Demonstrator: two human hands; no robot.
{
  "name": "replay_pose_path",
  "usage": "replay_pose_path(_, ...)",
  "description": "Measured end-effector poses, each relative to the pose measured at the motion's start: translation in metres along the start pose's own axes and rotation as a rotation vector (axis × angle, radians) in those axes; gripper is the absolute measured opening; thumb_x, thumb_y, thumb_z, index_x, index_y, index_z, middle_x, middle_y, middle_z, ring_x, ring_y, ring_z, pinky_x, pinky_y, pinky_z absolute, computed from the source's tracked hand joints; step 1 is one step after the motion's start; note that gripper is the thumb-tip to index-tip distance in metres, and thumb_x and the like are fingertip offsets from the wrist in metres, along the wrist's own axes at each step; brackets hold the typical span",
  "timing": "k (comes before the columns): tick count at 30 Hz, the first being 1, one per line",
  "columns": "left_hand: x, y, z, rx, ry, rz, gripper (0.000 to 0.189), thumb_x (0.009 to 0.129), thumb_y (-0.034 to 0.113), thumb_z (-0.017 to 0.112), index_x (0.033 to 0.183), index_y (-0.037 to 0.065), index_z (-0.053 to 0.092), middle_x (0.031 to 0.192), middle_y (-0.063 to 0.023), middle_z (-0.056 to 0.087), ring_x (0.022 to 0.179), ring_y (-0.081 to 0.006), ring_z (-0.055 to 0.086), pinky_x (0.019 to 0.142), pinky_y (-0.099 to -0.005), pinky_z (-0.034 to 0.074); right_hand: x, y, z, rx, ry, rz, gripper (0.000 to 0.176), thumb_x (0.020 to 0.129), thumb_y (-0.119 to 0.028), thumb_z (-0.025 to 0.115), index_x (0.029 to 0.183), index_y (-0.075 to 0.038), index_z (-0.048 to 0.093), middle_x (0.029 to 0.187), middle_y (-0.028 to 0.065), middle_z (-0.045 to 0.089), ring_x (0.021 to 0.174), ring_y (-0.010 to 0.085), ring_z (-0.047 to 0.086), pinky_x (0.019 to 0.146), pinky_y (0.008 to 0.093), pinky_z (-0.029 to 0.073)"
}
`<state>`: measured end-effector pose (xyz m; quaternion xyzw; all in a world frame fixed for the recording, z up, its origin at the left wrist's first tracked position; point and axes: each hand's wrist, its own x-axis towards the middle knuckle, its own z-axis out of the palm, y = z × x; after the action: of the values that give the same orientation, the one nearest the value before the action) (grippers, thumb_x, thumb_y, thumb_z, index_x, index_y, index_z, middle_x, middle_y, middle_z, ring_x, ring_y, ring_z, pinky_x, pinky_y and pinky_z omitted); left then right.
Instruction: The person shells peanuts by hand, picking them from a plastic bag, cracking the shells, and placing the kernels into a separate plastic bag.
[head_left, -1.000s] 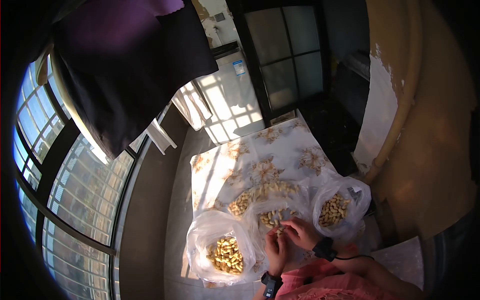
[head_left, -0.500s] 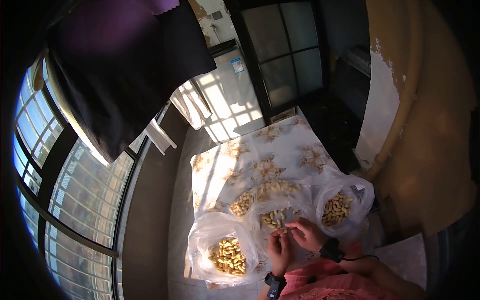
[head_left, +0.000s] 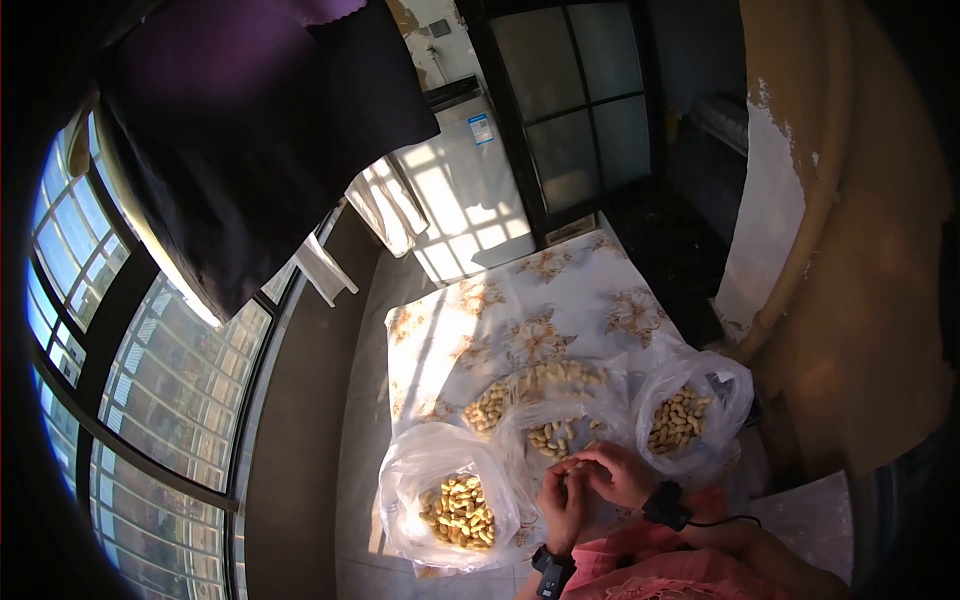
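My left hand (head_left: 562, 502) and my right hand (head_left: 619, 475) meet at the fingertips over the front of the table. Both are closed in a pinch around a small peanut, largely covered by the fingers. Just beyond them lies a clear plastic bag (head_left: 512, 428) with loose peanuts (head_left: 553, 436) in it. To the left, a white plastic bag (head_left: 405, 475) stands open around a sunlit heap of peanuts (head_left: 463, 512). Another open plastic bag (head_left: 735, 385), to the right, holds more peanuts (head_left: 679, 420).
A flowered cloth covers the table (head_left: 500, 290), and further peanuts (head_left: 487, 408) lie behind the middle bag. Barred windows (head_left: 165, 400) line the left side. Dark clothing (head_left: 270, 150) hangs overhead. Beyond the table stand a white appliance (head_left: 470, 190) and a dark-framed glass door (head_left: 570, 100).
My right hand has moved slightly left and its fingers have closed in against the left fingertips, covering the peanut more. The bags have stayed in place.
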<state>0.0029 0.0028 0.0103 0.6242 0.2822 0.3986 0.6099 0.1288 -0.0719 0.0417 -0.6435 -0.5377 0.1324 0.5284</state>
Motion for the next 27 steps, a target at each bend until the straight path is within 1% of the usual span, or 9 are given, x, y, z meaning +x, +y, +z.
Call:
replay_pose_path(5, 0.000, 0.000, 0.000, 0.012, -0.011, 0.022, 0.020, 0.099, 0.004, 0.056, 0.117, -0.004, 0.060, 0.107, -0.0123, 0.070, 0.096, -0.0151, 0.068, 0.083, -0.0277, 0.054, -0.001, 0.005, 0.002, -0.016, 0.005, -0.016, 0.033, 0.083, -0.002, 0.065, 0.116, -0.006, 0.062, 0.105, 0.0137, 0.063, 0.097, 0.0352, 0.064, 0.083, 0.0415, 0.053)
replay_pose_path(7, 0.000, 0.003, 0.001, 0.017, -0.015, 0.019, 0.021, 0.100, 0.005, 0.057, 0.119, -0.003, 0.059, 0.104, -0.0078, 0.067, 0.090, -0.0100, 0.063, 0.080, -0.0234, 0.050, 0.000, 0.005, 0.003, -0.019, 0.004, -0.016, 0.033, 0.083, -0.002, 0.065, 0.116, -0.006, 0.063, 0.105, 0.0137, 0.063, 0.097, 0.0351, 0.064, 0.083, 0.0415, 0.053)
replay_pose_path(17, 0.001, -0.007, -0.002, 0.046, -0.026, 0.017, 0.021, 0.100, 0.006, 0.058, 0.119, -0.002, 0.058, 0.104, -0.0072, 0.067, 0.090, -0.0093, 0.063, 0.079, -0.0222, 0.050, 0.001, 0.004, 0.002, -0.019, 0.034, -0.064, 0.030, 0.083, -0.002, 0.065, 0.113, -0.005, 0.063, 0.102, 0.0123, 0.064, 0.092, 0.0334, 0.065, 0.078, 0.0399, 0.054)
replay_pose_path(19, 0.000, -0.005, 0.001, -0.046, 0.002, 0.009, 0.018, 0.100, 0.007, 0.058, 0.117, -0.001, 0.057, 0.103, -0.0055, 0.065, 0.089, -0.0084, 0.061, 0.079, -0.0218, 0.049, 0.001, 0.003, 0.002, -0.017, 0.031, -0.058, 0.029, 0.084, -0.002, 0.065, 0.113, -0.005, 0.064, 0.102, 0.0123, 0.064, 0.092, 0.0332, 0.065, 0.078, 0.0397, 0.054)
replay_pose_path(27, 0.000, -0.008, -0.001, 0.002, 0.027, -0.017, 0.013, 0.101, 0.007, 0.058, 0.112, 0.001, 0.055, 0.098, -0.0030, 0.062, 0.086, -0.0068, 0.059, 0.077, -0.0209, 0.048, 0.001, 0.001, 0.001, 0.004, 0.039, -0.037, 0.025, 0.087, -0.004, 0.066, 0.112, -0.006, 0.065, 0.099, 0.0119, 0.064, 0.090, 0.0326, 0.066, 0.076, 0.0390, 0.054)
